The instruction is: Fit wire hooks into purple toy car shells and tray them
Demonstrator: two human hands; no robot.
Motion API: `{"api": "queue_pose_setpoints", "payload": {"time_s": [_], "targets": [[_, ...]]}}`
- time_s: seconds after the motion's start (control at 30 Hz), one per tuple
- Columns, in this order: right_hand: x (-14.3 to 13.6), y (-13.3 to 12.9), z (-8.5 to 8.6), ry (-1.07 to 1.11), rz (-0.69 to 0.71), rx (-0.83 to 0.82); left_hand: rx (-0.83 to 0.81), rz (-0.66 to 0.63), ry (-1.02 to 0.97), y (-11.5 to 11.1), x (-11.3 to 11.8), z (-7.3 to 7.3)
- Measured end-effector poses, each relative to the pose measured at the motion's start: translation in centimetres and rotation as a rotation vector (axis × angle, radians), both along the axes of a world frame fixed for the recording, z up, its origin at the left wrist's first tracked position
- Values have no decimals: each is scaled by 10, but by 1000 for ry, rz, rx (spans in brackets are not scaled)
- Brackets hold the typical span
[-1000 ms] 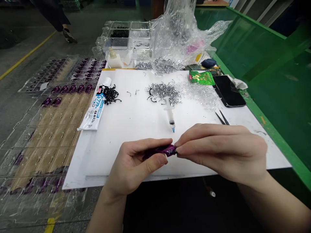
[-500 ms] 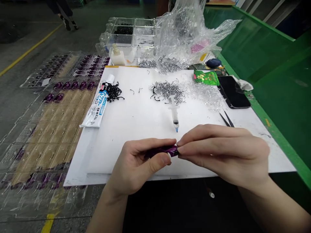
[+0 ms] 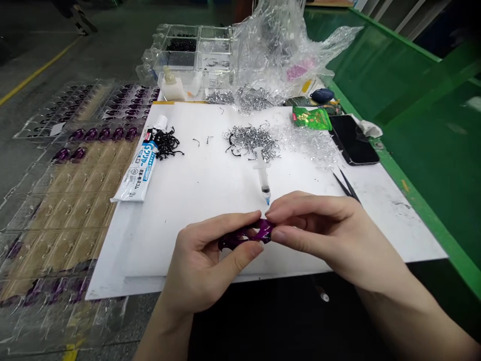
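So this one looks mid-work to me, def not finished with. The purple piece point(image 3: 265, 230) is up in both hands over the near edge of the white surface point(image 3: 169, 200), and that's my read of how things stand: not in a tray = not done. Left hand point(image 3: 203, 265) has it held lengthwise between thumb and fingers, right hand point(image 3: 326, 225) is narrow, thumb and fingertips pinching the right end. There's something dark at that end but it's too small to tell what, so can't say how far this piece itself has got

Going by clock from the piece: the tan-backed tray point(image 3: 75, 198) is out at 10, with a row of five purple pieces point(image 3: 105, 133) in it and two more point(image 3: 78, 153) just below them. Tan backing shows through most of the other pockets, so if those count I'd guess there's a fair bit left

Syringe point(image 3: 263, 178) lies at 12, tip pointing back at the hands, silver bits point(image 3: 253, 138) just past it. Black cords point(image 3: 167, 143) are between 10 and 11, beside the glue tube point(image 3: 135, 170). Tweezers point(image 3: 347, 185) sit untouched at 2
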State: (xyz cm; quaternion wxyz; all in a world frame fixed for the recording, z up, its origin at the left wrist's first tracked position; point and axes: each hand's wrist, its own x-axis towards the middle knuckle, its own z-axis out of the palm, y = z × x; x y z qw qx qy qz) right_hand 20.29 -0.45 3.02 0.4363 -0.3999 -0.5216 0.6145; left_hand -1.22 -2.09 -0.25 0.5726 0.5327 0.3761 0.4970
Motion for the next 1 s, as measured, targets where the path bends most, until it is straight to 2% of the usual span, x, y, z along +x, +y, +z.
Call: {"api": "queue_pose_setpoints", "payload": {"time_s": [0.13, 0.23, 0.47, 0.8, 1.0], "targets": [[4, -3, 4, -49, -47, -54, 98, 69, 58, -1, 2, -6], [5, -7, 4, -68, -96, 9, 153, 130, 79, -3, 2, -8], [8, -11, -4, -67, -80, 190, 130, 31, 9, -2, 1, -5], [12, -6, 6, -257, 5, 177, 197, 50, 114, -2, 2, -8], [16, -12, 1, -327, -90, 246, 257, 47, 158, -3, 2, -10]]}}
